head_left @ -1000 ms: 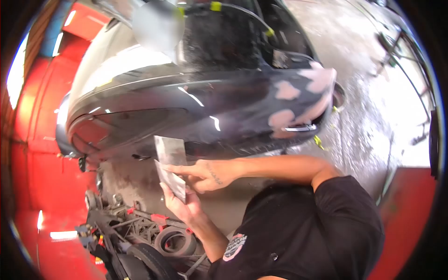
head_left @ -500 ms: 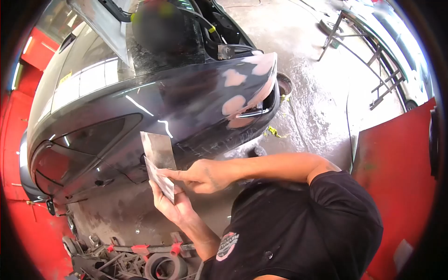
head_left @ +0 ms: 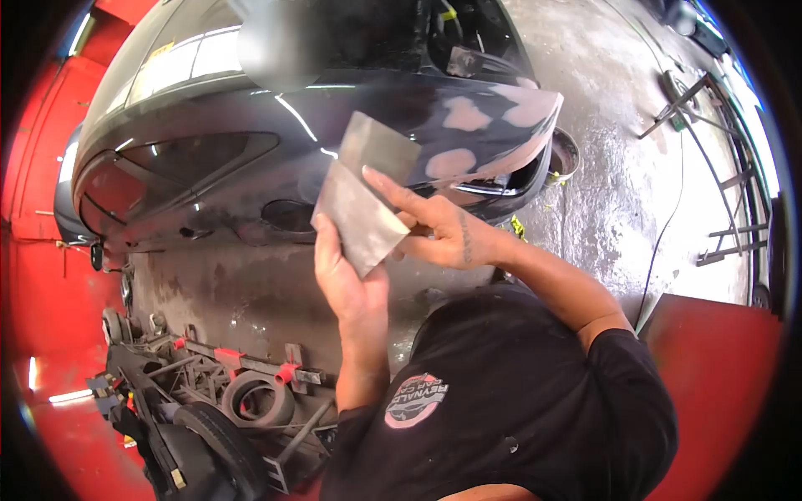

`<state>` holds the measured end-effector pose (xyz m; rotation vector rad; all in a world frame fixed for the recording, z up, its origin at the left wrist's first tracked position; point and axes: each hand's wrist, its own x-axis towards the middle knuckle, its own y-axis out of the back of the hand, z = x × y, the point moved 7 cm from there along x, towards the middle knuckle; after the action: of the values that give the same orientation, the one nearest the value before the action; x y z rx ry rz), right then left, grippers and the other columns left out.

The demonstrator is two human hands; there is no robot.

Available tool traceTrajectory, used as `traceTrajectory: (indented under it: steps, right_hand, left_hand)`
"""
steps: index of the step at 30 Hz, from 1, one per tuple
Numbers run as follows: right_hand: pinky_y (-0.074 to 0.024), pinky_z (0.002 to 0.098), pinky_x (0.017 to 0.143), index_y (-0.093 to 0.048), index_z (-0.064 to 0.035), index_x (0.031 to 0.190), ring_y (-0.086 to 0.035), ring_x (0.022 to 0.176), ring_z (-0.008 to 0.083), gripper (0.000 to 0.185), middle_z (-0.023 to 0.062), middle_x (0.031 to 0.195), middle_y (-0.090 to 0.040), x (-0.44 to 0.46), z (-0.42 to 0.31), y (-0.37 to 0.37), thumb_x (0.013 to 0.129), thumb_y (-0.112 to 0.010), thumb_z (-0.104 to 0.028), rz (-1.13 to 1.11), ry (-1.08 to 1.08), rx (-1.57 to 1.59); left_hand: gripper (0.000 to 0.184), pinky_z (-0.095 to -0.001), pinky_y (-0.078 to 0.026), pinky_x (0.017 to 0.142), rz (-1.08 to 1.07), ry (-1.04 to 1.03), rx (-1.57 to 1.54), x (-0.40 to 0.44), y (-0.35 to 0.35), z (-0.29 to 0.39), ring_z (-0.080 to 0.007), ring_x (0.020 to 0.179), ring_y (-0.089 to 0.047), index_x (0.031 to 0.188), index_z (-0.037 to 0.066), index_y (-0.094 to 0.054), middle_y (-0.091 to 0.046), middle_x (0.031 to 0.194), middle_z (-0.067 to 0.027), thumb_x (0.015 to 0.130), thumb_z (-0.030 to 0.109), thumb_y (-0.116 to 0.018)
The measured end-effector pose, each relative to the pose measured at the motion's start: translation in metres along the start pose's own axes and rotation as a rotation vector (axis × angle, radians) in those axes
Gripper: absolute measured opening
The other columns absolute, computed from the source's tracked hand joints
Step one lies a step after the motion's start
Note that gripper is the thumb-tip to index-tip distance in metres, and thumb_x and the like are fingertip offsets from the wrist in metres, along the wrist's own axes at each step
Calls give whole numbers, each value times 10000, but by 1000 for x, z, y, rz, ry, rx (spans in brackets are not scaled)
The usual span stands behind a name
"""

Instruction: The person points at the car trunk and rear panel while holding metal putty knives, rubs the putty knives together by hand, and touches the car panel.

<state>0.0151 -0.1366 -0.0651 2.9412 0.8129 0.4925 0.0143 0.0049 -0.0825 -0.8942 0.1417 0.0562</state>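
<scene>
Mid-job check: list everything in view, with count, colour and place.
Car: 1, dark with pinkish patches, upper middle
Round container: 1, dark, beside car
Metal stand: 1, dark, upper right
Cable: 1, dark, floor at right
Scrap: yellow-green, near car
Tyres: 2, grey and black, lower left
Metal frame parts: several, grey and red, lower left
Wall: red, left
Panel: 1, red, lower right
Sheet: 1 folded or 2, unclear, grey, between hands
T-shirt: 1, black, worn
Left hand: 1, bare, gripping sheet
Right hand: 1, bare, at sheet
</scene>
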Motion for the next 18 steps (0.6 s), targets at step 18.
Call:
traceTrajectory:
  steps: [18]
  right_hand:
    - [-507, 437, 538, -129, -63, 1642, -664, 642, 358, 1036, 169, 841, -693, -119, -12, 158, 788, -716, -85, 289, 169, -789]
  left_hand:
    - [479, -403, -457, 1078, 98, -44, 115, -13, -123, -163, -238, 1269, -576, 1459, 24, -467, -574, 1404, -92, 1108, 347, -425]
